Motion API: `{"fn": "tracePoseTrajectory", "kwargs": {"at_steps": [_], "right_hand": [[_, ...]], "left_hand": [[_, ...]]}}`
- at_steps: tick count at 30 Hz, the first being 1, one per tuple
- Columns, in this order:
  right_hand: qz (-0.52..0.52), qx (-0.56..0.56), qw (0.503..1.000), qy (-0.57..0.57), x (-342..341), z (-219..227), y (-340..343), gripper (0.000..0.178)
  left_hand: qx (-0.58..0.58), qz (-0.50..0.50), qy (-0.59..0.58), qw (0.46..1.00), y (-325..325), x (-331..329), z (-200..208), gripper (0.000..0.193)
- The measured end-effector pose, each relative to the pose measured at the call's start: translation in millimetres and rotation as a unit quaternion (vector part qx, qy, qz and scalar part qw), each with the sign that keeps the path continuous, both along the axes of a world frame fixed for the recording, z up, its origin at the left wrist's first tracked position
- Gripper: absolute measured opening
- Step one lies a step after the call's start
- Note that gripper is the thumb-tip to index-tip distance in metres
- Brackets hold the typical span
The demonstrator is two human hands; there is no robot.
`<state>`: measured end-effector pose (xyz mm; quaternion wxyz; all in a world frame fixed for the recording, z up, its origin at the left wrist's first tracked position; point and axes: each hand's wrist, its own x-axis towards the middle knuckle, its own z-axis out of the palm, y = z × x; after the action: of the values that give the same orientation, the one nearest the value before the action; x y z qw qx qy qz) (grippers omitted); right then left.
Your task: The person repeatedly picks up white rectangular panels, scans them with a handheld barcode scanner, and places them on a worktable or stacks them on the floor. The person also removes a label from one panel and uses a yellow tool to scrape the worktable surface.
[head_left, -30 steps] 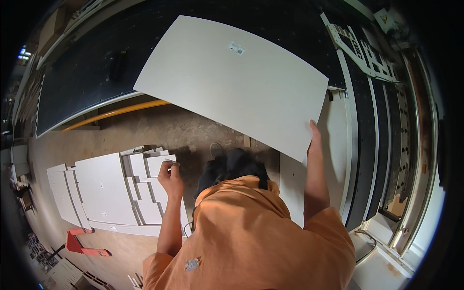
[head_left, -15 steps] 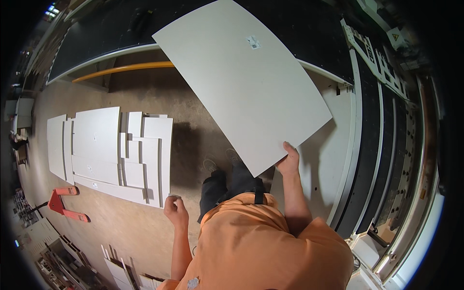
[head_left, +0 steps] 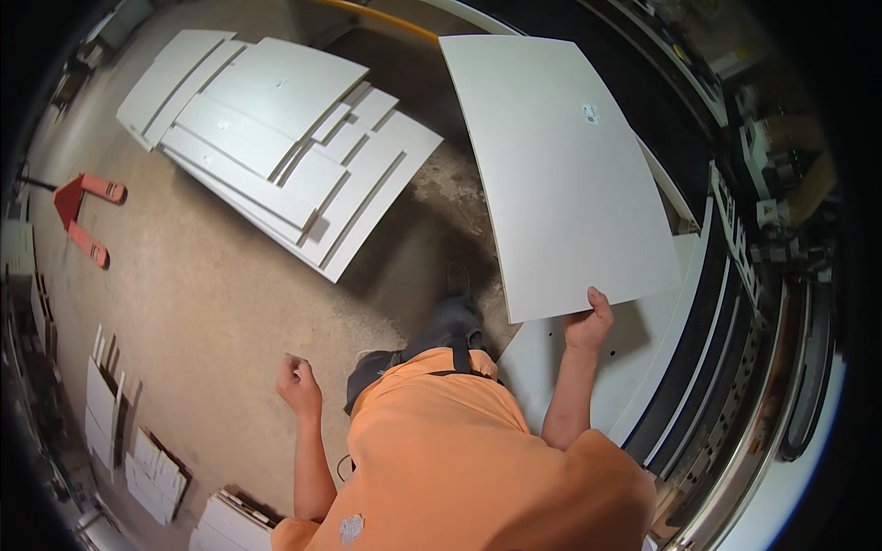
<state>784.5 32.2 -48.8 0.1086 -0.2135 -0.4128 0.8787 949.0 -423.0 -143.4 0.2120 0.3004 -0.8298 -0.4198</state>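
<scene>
My right hand (head_left: 588,325) grips the near edge of a large white panel (head_left: 560,174), thumb on top and fingers out of sight underneath. The panel slants away from me and bears a small label (head_left: 590,114) in its upper part. Off to my left, my left hand (head_left: 299,387) is closed, apart from the panel. A small greyish thing shows at its fingertips, too small to name.
Stacked white boards (head_left: 276,138) of several sizes lie at the far left. A red pallet jack (head_left: 69,200) stands beyond my left hand. More boards (head_left: 154,477) are at lower left. A machine with black strips (head_left: 684,367) runs along my right, and a yellow bar (head_left: 386,16) crosses the far side.
My view has turned, and the floor stack now appears farther up. The panel has swung straighter and come off the far black surface, still in my right hand. My left hand stays closed.
</scene>
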Motion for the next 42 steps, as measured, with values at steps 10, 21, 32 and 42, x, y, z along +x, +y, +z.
{"fn": "tracePoseTrajectory", "kwargs": {"at_steps": [10, 21, 32, 42], "right_hand": [[0.326, 0.004, 0.945, -0.030, 52.3, 11.5, -221.5, 0.039], [0.786, 0.155, 0.582, -0.137, 116.2, -75.6, -602.6, 0.026], [0.952, 0.280, 0.115, -0.048, 465.8, -102.9, -784.8, 0.045], [0.960, 0.278, -0.022, 0.010, 761.3, -81.6, -701.6, 0.040]], "left_hand": [[-0.002, 0.239, -0.010, 0.971, -122.2, 187.4, 15.9, 0.005], [0.113, 0.627, -0.121, 0.761, -34.4, 390.2, -53.3, 0.013], [0.245, 0.922, -0.156, 0.255, 192.3, 420.1, -95.8, 0.021], [0.617, 0.658, -0.269, 0.337, 316.5, 347.8, -199.3, 0.033]]}}
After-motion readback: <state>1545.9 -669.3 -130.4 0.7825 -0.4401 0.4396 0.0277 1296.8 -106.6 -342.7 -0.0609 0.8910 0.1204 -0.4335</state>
